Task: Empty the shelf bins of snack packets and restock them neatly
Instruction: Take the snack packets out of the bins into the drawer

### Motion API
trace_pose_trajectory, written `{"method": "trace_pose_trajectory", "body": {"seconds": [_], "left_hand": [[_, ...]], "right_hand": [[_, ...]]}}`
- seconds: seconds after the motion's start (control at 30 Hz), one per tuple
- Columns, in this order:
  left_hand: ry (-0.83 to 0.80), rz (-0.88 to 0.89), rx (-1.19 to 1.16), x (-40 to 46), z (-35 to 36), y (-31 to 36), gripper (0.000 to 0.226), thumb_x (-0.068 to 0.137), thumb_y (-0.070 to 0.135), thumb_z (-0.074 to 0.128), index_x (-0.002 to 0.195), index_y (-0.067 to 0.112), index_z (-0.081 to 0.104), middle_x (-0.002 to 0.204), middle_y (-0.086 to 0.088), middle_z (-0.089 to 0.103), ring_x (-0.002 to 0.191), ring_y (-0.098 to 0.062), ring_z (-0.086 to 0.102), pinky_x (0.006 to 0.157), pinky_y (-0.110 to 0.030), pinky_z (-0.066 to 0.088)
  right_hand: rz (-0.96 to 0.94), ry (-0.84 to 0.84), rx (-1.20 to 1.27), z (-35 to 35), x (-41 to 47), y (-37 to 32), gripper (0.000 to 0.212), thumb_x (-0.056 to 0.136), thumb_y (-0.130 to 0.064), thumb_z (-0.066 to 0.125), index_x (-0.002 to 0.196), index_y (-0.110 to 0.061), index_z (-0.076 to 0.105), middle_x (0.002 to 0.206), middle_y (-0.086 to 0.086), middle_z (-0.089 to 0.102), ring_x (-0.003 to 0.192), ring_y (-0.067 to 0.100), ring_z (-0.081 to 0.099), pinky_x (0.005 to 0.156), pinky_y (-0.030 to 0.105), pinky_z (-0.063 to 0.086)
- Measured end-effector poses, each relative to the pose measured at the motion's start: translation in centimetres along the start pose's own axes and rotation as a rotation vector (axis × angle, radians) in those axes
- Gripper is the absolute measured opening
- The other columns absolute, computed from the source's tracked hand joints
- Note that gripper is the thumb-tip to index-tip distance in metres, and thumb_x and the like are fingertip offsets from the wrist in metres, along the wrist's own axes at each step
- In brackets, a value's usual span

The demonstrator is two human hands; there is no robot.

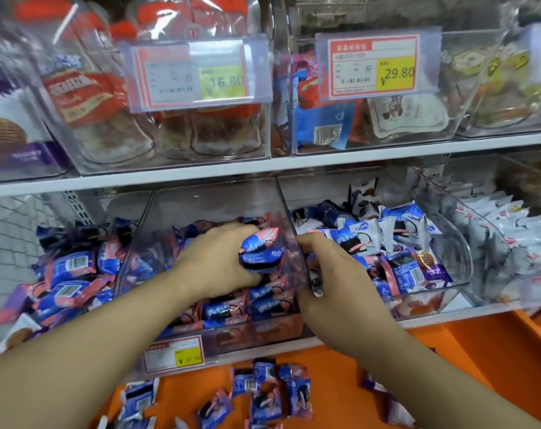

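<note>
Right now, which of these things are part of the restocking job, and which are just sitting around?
Part of the job:
- left hand gripping blue-pink packets
- right hand on the bin divider
- middle bin
- loose packets on the orange ledge

Just there:
- price tag 16.80
- price tag 29.80
- upper-shelf bins

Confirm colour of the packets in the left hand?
Blue and pink packets, gripped by the left hand; head view, the only one.
</note>
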State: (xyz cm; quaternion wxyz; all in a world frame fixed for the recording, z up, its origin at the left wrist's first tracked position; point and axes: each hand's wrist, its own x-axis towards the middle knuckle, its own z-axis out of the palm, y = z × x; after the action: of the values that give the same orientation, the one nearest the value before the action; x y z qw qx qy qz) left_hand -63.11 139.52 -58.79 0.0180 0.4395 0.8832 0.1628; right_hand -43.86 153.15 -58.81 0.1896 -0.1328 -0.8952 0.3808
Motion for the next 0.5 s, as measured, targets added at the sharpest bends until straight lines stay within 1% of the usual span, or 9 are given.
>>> {"method": "trace_pose_trajectory", "body": {"seconds": [0.1,0.17,0.23,0.33,0.37,0.43,0.5], "left_hand": [[0.081,-0.057,-0.208,-0.6,-0.7,0.5,0.037,0.064,0.042,0.086,0.091,0.037,0.061,0.083,0.017,0.07,0.076,-0.003,0.066,0.069,-0.03,0.055],[0.114,-0.097,-0.301,-1.2,-1.4,0.9,0.036,0.067,0.036,0.09,0.091,0.035,0.064,0.082,0.018,0.072,0.073,0.001,0.067,0.067,-0.027,0.053],[0.144,-0.115,-0.407,-2.5,-2.3,1.2,0.038,0.068,0.035,0.093,0.095,0.034,0.067,0.087,0.019,0.074,0.079,-0.001,0.07,0.074,-0.029,0.056],[0.181,-0.138,-0.531,-5.8,-4.2,2.1,0.04,0.071,0.029,0.095,0.103,0.033,0.07,0.094,0.019,0.077,0.087,-0.002,0.072,0.082,-0.031,0.057],[0.191,-0.143,-0.564,-7.0,-4.9,2.6,0.042,0.072,0.026,0.095,0.105,0.033,0.071,0.095,0.018,0.077,0.089,-0.002,0.073,0.083,-0.03,0.057],[0.208,-0.158,-0.623,-9.8,-6.3,3.7,0.046,0.072,0.022,0.095,0.109,0.033,0.071,0.097,0.02,0.078,0.09,0.0,0.073,0.081,-0.022,0.057],[0.216,-0.163,-0.664,-12.9,-7.1,5.1,0.048,0.071,0.019,0.094,0.109,0.033,0.071,0.097,0.022,0.077,0.089,0.004,0.072,0.081,-0.016,0.056]], "right_hand": [[-0.007,-0.002,-0.007,0.1,0.2,0.1,0.05,0.093,-0.011,0.068,0.126,-0.044,0.051,0.121,-0.025,0.057,0.108,-0.004,0.057,0.082,0.023,0.057],[-0.007,-0.003,0.003,0.1,0.4,0.2,0.05,0.093,-0.01,0.069,0.127,-0.043,0.051,0.121,-0.024,0.057,0.106,-0.004,0.057,0.081,0.022,0.057],[0.0,-0.015,0.002,0.0,0.4,0.3,0.053,0.093,-0.009,0.068,0.131,-0.041,0.05,0.123,-0.022,0.058,0.106,-0.002,0.059,0.082,0.025,0.057],[0.003,-0.044,-0.03,-0.2,0.2,0.3,0.06,0.093,-0.013,0.07,0.142,-0.04,0.045,0.129,-0.019,0.059,0.112,0.002,0.059,0.086,0.026,0.056],[0.005,-0.054,-0.043,-0.3,0.1,0.3,0.063,0.094,-0.015,0.07,0.146,-0.039,0.042,0.132,-0.018,0.059,0.115,0.003,0.058,0.088,0.025,0.054],[0.01,-0.075,-0.073,-0.6,-0.2,-0.1,0.071,0.095,-0.017,0.071,0.153,-0.037,0.037,0.138,-0.019,0.055,0.121,0.004,0.054,0.095,0.023,0.049],[-0.004,-0.088,-0.097,-0.8,-0.8,-0.6,0.073,0.094,-0.018,0.072,0.155,-0.039,0.037,0.139,-0.019,0.055,0.123,0.005,0.053,0.101,0.029,0.052]]}}
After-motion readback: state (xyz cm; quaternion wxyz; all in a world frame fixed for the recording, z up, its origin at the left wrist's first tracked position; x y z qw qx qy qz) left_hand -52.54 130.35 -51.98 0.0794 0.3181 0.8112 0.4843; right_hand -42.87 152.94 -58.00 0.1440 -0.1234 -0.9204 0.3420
